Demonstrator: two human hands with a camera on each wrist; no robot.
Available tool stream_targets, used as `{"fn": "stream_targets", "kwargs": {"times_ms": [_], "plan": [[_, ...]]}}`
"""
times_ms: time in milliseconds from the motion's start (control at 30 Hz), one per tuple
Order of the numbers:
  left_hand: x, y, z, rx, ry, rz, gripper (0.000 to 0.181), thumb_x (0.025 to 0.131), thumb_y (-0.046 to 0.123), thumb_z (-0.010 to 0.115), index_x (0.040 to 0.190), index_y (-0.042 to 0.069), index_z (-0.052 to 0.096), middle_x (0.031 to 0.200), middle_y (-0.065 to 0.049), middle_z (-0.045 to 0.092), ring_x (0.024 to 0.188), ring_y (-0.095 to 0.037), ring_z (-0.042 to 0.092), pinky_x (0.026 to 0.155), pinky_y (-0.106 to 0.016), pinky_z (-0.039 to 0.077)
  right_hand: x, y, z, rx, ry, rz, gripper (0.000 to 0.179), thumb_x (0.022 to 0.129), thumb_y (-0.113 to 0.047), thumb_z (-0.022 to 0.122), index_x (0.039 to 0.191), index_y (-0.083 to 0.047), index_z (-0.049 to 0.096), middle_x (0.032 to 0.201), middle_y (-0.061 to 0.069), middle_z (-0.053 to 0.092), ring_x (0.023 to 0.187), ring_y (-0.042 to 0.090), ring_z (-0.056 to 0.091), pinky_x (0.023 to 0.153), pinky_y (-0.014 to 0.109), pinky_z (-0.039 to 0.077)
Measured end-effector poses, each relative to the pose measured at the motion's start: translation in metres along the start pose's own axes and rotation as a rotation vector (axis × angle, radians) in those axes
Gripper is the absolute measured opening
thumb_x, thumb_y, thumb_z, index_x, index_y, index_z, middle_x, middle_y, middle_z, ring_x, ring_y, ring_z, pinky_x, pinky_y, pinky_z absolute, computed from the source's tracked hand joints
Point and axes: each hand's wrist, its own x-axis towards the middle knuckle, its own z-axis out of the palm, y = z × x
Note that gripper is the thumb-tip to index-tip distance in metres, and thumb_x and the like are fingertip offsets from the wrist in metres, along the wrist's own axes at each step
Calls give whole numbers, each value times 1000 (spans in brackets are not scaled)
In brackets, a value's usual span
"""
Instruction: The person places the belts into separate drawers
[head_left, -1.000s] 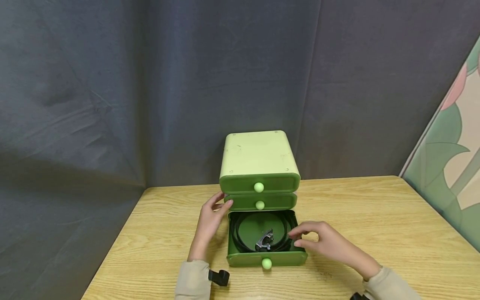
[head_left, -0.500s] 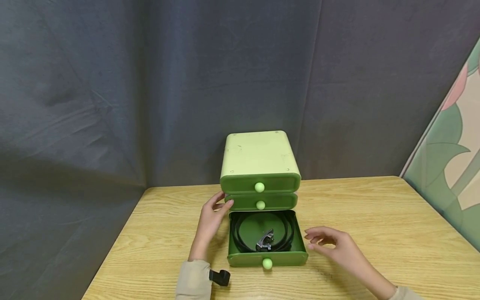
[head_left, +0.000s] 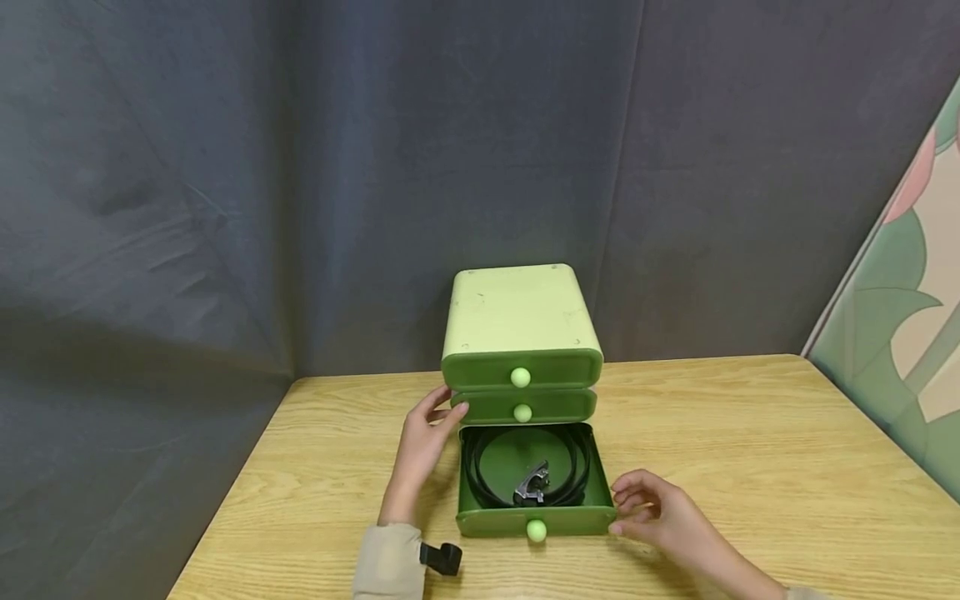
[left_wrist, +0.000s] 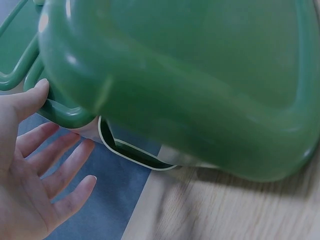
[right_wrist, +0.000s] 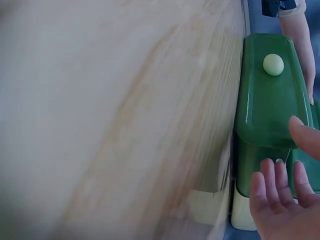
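Note:
A small cream-and-green drawer cabinet point(head_left: 521, 312) stands on the table, its bottom drawer point(head_left: 498, 523) pulled out. Inside that drawer lies a coiled black cable point(head_left: 480, 487) with a silver metal clamp-like piece point(head_left: 532, 483). My left hand point(head_left: 422, 442) rests against the cabinet's left side, its thumb on the front edge of the middle drawer point(head_left: 487, 407); the left wrist view shows its fingers point(left_wrist: 65, 175) extended and spread. At the bottom drawer's front right corner is my right hand point(head_left: 660, 517), fingers loosely bent and thumb apart, with nothing held.
The top drawer point(head_left: 480, 369) and middle drawer are pushed in, each with a pale round knob. The wooden table point(head_left: 337, 467) extends to both sides. A dark grey curtain point(head_left: 450, 167) hangs behind, and a floral panel point(head_left: 900, 333) borders the right.
My right hand has drawn back from over the open drawer, then moved down to its front right corner. My left hand has stayed at the cabinet's side.

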Motion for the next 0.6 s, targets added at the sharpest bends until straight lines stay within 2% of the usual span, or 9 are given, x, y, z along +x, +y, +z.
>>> {"fn": "stream_targets", "kwargs": {"times_ms": [100,233,500,600], "plan": [[-1,1,-1,-3,0,4,53,98,19,65,142,-4,49,140,-22,52,116,-38,54,91,-46,51,2,-1,4,-5,-19,46,45,78,-12,85,109,5,57,98,11,60,85,12,59,70,25,53],[0,-1,-1,-6,0,6,52,98,19,65,142,-4,49,140,-22,52,116,-38,54,91,-46,51,5,-2,8,-15,3,80,45,75,-11,86,106,4,57,92,8,57,80,11,56,66,24,51],[0,-2,0,-3,-8,1,54,98,20,66,143,-3,48,141,-22,52,117,-37,54,92,-46,50,11,-4,7,-91,55,-9,40,74,-6,86,101,3,58,85,5,57,70,5,54,60,23,51],[0,-1,-1,-3,-7,3,54,98,21,65,143,-3,48,141,-22,52,118,-37,54,93,-47,50,14,-7,7,-97,63,-9,40,74,-7,86,101,2,58,85,5,56,70,5,54,60,23,51]]}}
